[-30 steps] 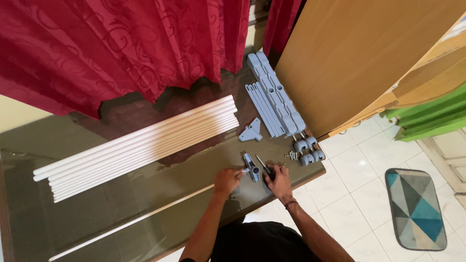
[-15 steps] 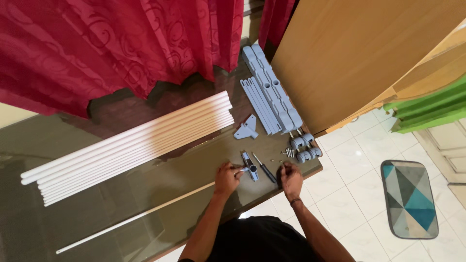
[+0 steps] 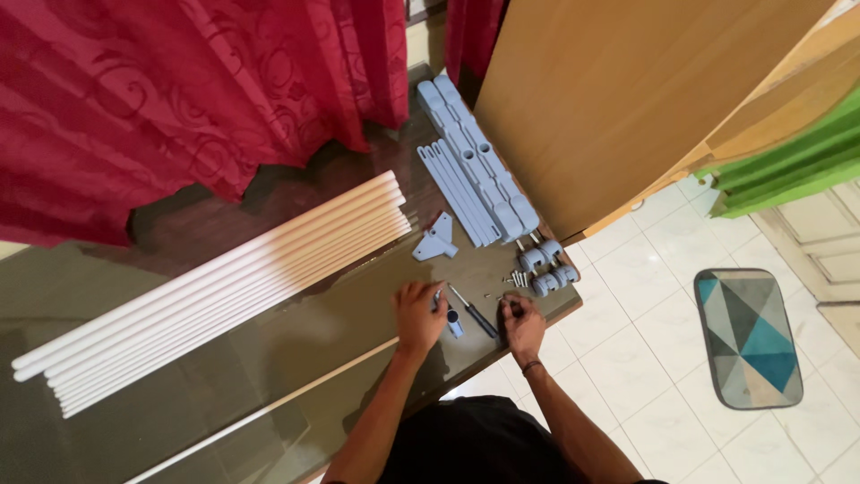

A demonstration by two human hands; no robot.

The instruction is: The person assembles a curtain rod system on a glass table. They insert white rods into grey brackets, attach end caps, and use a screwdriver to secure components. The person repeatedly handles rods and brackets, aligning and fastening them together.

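My left hand [image 3: 419, 315] rests palm-down on the dark glass surface [image 3: 224, 376], fingers curled over a small grey plastic connector [image 3: 451, 319]; can't tell how tight the grip is. My right hand [image 3: 521, 324] is bunched at the surface edge, fingertips pinched on something too small to make out. A screwdriver [image 3: 473, 311] lies between my hands. Grey caster wheels [image 3: 546, 267] and screws [image 3: 518, 279] sit just beyond the right hand. White tubes [image 3: 215, 287] lie bundled far left, grey frame pieces [image 3: 475, 161] beside the wooden board [image 3: 627, 99].
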